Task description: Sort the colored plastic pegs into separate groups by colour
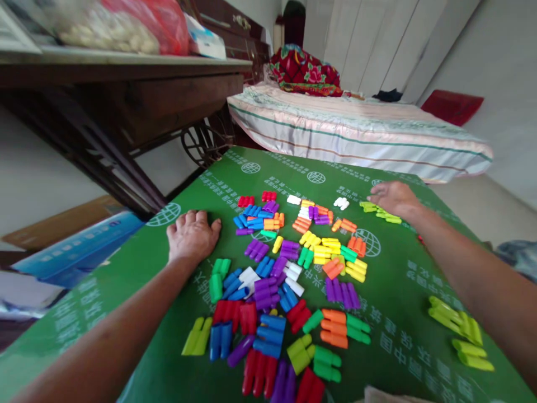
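Observation:
My left hand (192, 234) lies palm down on the green table cover (126, 291), fingers flat and holding nothing, just left of a spread of small plastic building pieces (285, 280) in several colours. My right hand (392, 197) reaches to the far right part of the table and rests on a few lime-green pieces (380, 211); its fingers are curled over them and partly hidden. More lime-green pieces (459, 330) lie apart at the right edge, under my right forearm.
A dark wooden sewing table (138, 95) with bags on top stands at the left. A bed (356, 131) with a striped sheet and a red flowered quilt is behind the table. Boxes (71, 252) lie on the floor at left.

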The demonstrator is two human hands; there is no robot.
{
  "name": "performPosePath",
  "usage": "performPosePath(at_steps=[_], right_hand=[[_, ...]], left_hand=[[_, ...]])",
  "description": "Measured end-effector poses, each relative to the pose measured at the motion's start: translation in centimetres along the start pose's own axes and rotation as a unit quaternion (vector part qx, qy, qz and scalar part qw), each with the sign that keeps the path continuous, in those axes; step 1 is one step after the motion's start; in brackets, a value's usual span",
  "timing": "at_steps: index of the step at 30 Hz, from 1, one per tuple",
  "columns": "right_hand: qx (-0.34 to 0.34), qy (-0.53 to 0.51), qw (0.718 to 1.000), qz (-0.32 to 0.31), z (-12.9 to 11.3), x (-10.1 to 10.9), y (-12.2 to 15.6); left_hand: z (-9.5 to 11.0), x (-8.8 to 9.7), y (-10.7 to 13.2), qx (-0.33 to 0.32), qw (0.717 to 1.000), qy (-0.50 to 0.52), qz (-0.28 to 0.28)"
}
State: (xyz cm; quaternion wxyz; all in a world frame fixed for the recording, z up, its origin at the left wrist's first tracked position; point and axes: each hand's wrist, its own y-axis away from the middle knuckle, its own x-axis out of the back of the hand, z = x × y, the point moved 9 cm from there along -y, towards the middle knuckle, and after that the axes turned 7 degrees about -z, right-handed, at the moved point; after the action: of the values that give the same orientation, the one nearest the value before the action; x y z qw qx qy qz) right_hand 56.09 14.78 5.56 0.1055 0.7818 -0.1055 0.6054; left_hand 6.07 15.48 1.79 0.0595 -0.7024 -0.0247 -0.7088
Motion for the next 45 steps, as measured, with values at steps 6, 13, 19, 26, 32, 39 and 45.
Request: performPosePath(at_steps=[6,13,19,26,32,39,45], right_hand=[[0.304,-0.137,0.936,-0.111,-12.1,-2.9,12.0],[0.491,0.047,0.825,-0.275,-20.3,-6.7,27.8],[0.470,0.194,0.801,-0.317,-20.5,-10.4,29.2],[0.489,0.172,0.791,-0.323,-20.9,-10.0,29.1],[0.446,0.123,0.847,-0.261,-18.8,-6.2,25.4],[0.168,0.231,0.954,-0.092,-6.3,-2.5,10.5],[0.113,0.305,0.935,-0.139,-0.1,-4.6,3.7]], left_hand=[[0.1,-0.3,0.3,-0.002,1.000,0.001,0.014],[0.2,-0.3,0.4,-0.005,1.000,0.016,0.011],[0.1,0.1,0.2,-0.003,1.000,0.016,0.000],[0.0,0.2,0.0,-0.004,1.000,0.016,0.000],[0.0,0.1,0.0,-0.005,1.000,0.010,-0.004],[0.0,0.1,0.0,-0.007,1.000,0.012,-0.004],[0.1,0.2,0.0,-0.004,1.000,0.008,-0.006]])
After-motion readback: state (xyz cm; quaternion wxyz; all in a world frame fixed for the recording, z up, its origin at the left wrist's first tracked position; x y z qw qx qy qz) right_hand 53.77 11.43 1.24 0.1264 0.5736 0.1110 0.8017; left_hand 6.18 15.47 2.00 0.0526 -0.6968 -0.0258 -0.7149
